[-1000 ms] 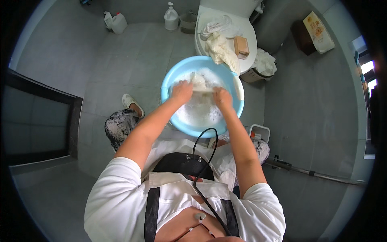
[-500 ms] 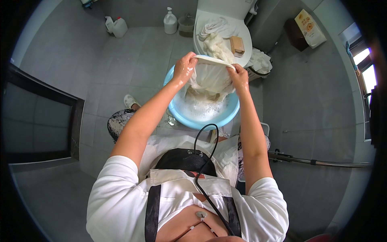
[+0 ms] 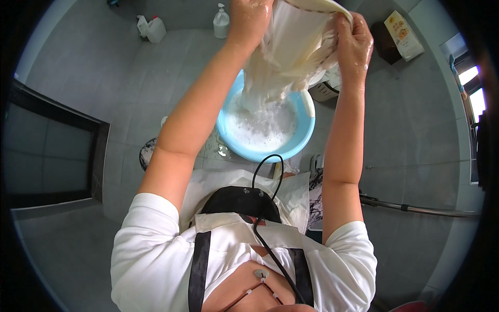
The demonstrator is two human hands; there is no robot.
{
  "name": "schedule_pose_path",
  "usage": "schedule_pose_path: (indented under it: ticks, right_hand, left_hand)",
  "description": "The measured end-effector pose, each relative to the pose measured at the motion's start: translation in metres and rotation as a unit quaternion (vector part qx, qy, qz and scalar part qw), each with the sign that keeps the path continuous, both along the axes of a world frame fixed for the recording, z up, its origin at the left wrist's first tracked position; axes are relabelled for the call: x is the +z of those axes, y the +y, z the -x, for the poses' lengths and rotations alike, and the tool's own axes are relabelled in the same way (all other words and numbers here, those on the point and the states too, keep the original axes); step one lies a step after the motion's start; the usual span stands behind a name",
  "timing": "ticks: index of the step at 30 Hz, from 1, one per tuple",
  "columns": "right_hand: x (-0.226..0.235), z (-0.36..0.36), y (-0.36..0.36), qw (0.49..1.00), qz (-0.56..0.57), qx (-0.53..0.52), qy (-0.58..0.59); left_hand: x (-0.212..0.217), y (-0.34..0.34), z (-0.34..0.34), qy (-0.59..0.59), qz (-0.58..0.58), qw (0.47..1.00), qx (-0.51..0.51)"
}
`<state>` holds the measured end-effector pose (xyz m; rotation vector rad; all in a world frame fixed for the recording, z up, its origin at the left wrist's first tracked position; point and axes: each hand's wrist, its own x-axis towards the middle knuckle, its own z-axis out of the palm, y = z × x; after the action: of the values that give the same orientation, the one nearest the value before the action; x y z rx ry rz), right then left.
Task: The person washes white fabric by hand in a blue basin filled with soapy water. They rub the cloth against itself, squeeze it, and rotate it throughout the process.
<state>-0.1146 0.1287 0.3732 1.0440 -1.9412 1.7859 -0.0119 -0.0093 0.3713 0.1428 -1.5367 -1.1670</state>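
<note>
A wet off-white garment (image 3: 293,52) hangs spread between my hands, its banded edge uppermost. My left hand (image 3: 250,21), wet and partly cut off by the upper edge, is closed on one end of the band. The other end is gripped by my right hand (image 3: 355,46), which has suds on its skin. Below hangs the garment's lower part, over a light blue basin (image 3: 297,148). Whether its lowest tip touches the foamy water (image 3: 262,130) I cannot tell. The cloth and my hands cover what lies behind them.
Against the far wall stand a white pump bottle (image 3: 221,25) and a white jug (image 3: 154,31). A waste bin (image 3: 323,92) is just right of the basin. On the right wall are a tissue pack (image 3: 404,36) and a metal rail (image 3: 426,210). Water shines on the floor tiles (image 3: 221,151).
Both hands have risen from the basin, lifting the garment by its band. More of the cloth now hangs clear of the suds, and it blocks the toilet from sight.
</note>
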Motion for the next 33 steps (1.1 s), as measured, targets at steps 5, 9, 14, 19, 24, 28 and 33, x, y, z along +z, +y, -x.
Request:
schedule_pose_path:
  ticks: [5, 9, 14, 19, 24, 28, 33]
  right_hand:
    - [-0.016, -0.005, 0.006, 0.992, -0.079, -0.092, 0.045]
    - [-0.091, 0.017, 0.005, 0.976, -0.207, -0.061, -0.006]
    - [-0.185, 0.022, 0.007, 0.939, -0.328, -0.022, -0.099]
    - [-0.281, 0.016, 0.013, 0.902, -0.426, 0.061, -0.019]
    - [-0.311, -0.007, 0.023, 0.851, -0.509, 0.113, -0.061]
    - [-0.359, -0.013, 0.021, 0.774, -0.626, 0.092, -0.023]
    - [-0.365, -0.014, 0.013, 0.599, -0.779, 0.166, -0.079]
  left_hand:
    - [-0.015, -0.003, -0.003, -0.137, 0.1, 0.983, 0.075]
    - [-0.09, -0.019, 0.015, -0.269, 0.102, 0.957, 0.036]
    - [-0.193, -0.019, 0.019, -0.403, 0.058, 0.913, 0.011]
    - [-0.3, 0.0, 0.013, -0.539, 0.076, 0.839, -0.024]
    - [-0.314, 0.03, -0.011, -0.609, 0.121, 0.784, -0.001]
    - [-0.336, 0.045, -0.018, -0.632, 0.117, 0.766, -0.015]
    - [-0.371, 0.042, -0.018, -0.762, 0.186, 0.613, -0.098]
